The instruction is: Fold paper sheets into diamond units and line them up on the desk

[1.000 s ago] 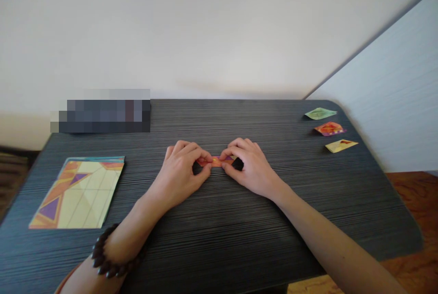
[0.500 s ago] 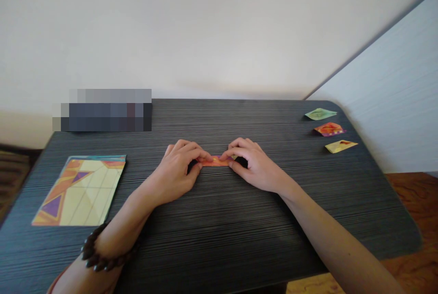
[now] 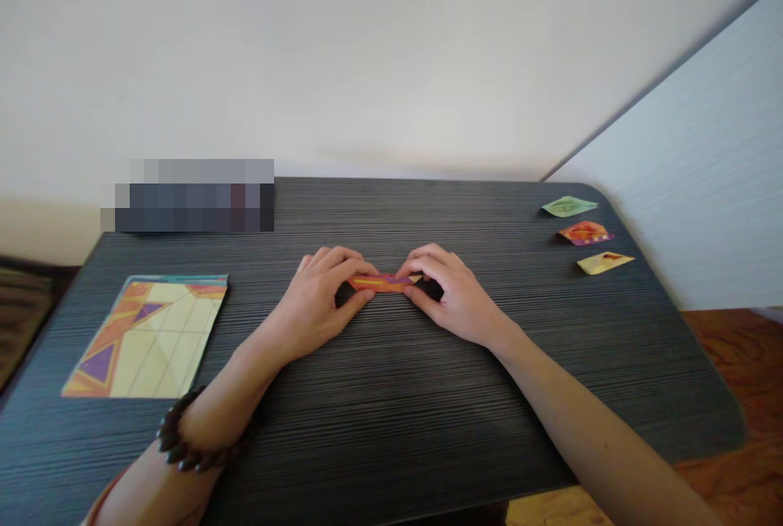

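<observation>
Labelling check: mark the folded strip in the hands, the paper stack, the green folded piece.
folded strip point(image 3: 380, 283), head view, bare middle between fingertips
paper stack point(image 3: 152, 338), head view, centre of top sheet
green folded piece point(image 3: 568, 205), head view, its middle

Narrow folded orange paper point(image 3: 382, 283) (flat, mid-table)

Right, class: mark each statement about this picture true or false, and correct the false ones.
1. The left hand and right hand both pinch one small folded paper. True.
2. Three folded pieces lie on the table's right side. True.
3. The patterned sheets lie beside the right hand. False: they lie left of the left hand.
4. The bead bracelet is on the right wrist. False: the left wrist.
</observation>
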Demonstrator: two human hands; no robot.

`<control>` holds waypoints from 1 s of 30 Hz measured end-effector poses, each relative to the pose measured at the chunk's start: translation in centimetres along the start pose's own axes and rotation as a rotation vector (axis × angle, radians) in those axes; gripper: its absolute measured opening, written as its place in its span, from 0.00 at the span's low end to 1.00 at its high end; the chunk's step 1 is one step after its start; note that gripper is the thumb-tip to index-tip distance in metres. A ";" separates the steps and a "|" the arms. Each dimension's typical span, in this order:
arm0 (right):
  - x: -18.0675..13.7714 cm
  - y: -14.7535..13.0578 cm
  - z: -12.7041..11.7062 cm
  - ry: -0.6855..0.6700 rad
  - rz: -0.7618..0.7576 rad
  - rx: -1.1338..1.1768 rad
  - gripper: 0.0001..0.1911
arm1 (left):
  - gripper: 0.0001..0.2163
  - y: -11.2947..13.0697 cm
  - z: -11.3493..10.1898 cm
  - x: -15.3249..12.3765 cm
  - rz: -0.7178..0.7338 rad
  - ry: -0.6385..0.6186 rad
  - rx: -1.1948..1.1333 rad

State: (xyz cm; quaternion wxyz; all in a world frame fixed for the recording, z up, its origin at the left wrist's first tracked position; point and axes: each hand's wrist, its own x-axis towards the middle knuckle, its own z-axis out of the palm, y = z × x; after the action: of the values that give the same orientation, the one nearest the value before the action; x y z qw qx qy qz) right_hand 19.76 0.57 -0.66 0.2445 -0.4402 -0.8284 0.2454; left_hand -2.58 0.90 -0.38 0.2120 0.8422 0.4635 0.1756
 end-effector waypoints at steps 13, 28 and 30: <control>-0.2 -0.7 0.1 0.045 -0.090 0.000 0.06 | 0.07 0.1 0.0 0.2 0.046 0.083 -0.046; -0.2 -2.6 1.6 0.089 0.043 -0.248 0.08 | 0.06 2.3 1.2 -0.4 0.009 0.172 0.196; -0.2 -2.8 1.8 0.095 0.065 -0.274 0.08 | 0.06 2.4 1.3 -0.4 -0.006 0.191 0.200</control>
State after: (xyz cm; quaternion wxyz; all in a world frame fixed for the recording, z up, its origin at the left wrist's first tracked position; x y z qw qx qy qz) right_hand 17.03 -1.30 -0.34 0.2131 -0.5072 -0.8269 0.1164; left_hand -0.37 -0.84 -0.28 0.0824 0.8371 0.4994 0.2073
